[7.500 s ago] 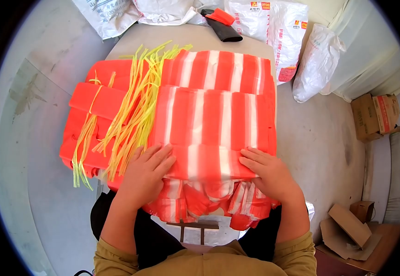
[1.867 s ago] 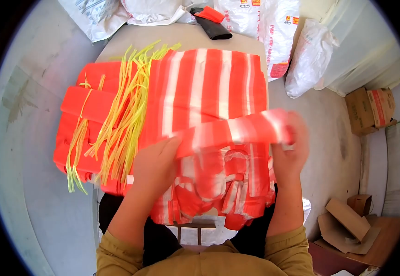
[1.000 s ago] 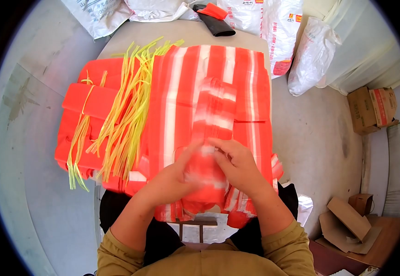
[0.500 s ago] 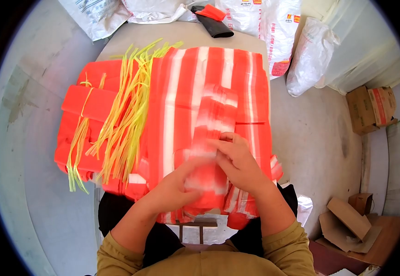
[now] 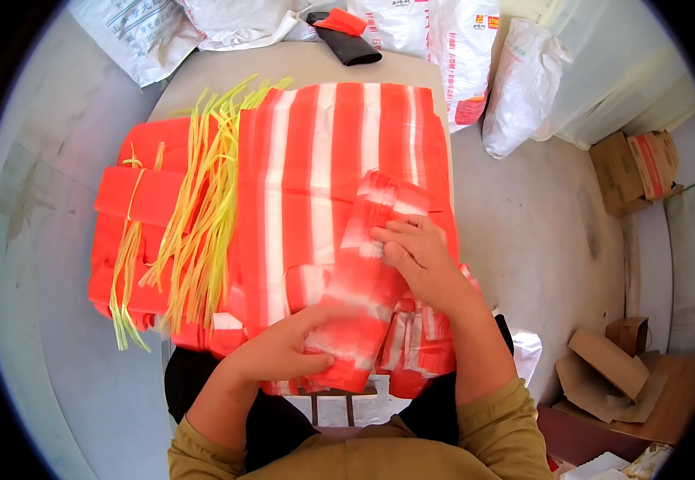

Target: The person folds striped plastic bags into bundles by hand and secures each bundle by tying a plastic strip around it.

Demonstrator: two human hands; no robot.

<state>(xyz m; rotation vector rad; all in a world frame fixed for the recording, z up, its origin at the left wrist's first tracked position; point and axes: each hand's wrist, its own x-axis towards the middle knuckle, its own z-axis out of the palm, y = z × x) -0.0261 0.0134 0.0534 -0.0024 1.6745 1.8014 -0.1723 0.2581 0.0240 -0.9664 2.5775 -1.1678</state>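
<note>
A narrow folded bundle of red-and-white striped plastic bags (image 5: 363, 272) lies lengthwise on a flat stack of the same striped bags (image 5: 315, 152). My left hand (image 5: 279, 352) grips the bundle's near end at the table's front edge. My right hand (image 5: 419, 256) presses on the bundle's middle with fingers bent over it. Left of the stack lies a loose bunch of yellow plastic ties (image 5: 199, 216) across plain orange bag bundles (image 5: 135, 196), some tied with yellow strips.
The grey table (image 5: 291, 64) carries a black and orange item (image 5: 339, 36) at its far edge. White sacks (image 5: 515, 88) stand behind and to the right. Cardboard boxes (image 5: 631, 168) sit on the floor at right, and open cartons (image 5: 611, 376) at lower right.
A wide fold of striped bags, first pressed flat, was lifted, then folded into a narrow strip. Since half a second ago my left hand slid to its near end and my right hand moved further up.
</note>
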